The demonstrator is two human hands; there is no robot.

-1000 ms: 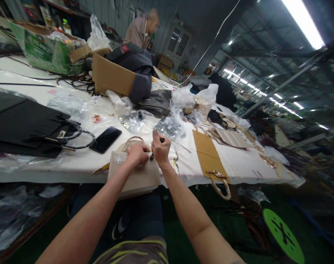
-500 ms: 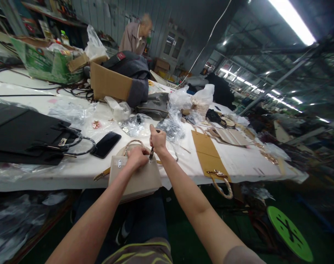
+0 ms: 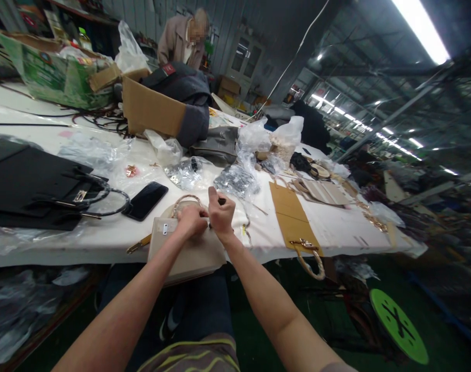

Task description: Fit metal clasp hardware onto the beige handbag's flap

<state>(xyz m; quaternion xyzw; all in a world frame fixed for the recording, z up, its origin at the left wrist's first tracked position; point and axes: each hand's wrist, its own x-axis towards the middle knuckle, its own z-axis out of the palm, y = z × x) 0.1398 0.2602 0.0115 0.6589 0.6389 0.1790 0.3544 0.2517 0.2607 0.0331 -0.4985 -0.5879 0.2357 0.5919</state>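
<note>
A beige handbag (image 3: 191,258) rests at the table's front edge, over my lap, with its round handle (image 3: 187,199) on the far side. Near its top edge, a small metal fitting (image 3: 165,229) shows on the left. My left hand (image 3: 192,219) grips the bag's top edge with bent fingers; the fingertips are partly hidden. Close beside it, my right hand (image 3: 221,213) is closed in a fist around a slim dark hand tool (image 3: 221,201), thumb raised. The tool's lower end is hidden behind the hand, at the bag's right side.
A phone (image 3: 146,200) and a black handbag (image 3: 34,186) lie to the left. Plastic-wrapped parts (image 3: 237,181) and a cardboard box (image 3: 152,108) sit beyond. A mustard bag panel (image 3: 293,214) lies right. A green stool (image 3: 398,325) stands below; a person (image 3: 183,41) is across the table.
My right hand has come lower and turned over the tool, so its shaft no longer shows. My left hand stays on the bag. The whole view has shifted slightly.
</note>
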